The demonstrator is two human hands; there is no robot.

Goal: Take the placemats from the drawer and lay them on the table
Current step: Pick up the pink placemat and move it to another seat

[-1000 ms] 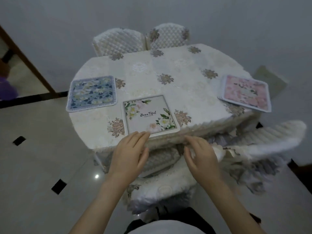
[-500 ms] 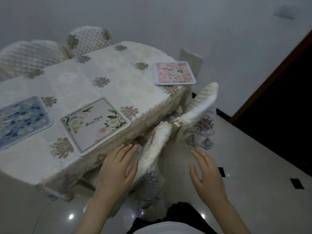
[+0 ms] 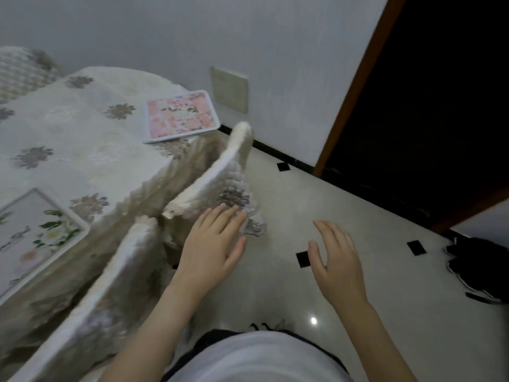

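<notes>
The table, draped in a pale cloth with brown flower motifs, fills the view from nine to eleven o'clock, and two cloth-covered chair backs are pushed against its near edge, one at the centre and one toward seven o'clock. A dark doorway is seen at two o'clock, and no drawer is in view. Two placemats are already laid flat on the cloth: the pink floral placemat at eleven o'clock, close to the table's far corner, and the white floral placemat at nine o'clock, by the near edge and cut off by the frame. Both appear to be thin, stiff, light boards with raised pale rims, probably smooth enough to slide on the cloth; they would best be taken by opposite edges, or lifted at a corner that overhangs, and a pinch at the rim should be enough. The left hand is spread flat with fingers together and nothing held, its fingertips over the nearer chair's patterned cover; contact cannot be confirmed. The right hand hangs over the tiled floor at four o'clock, fingers loosely spread, also empty.
</notes>
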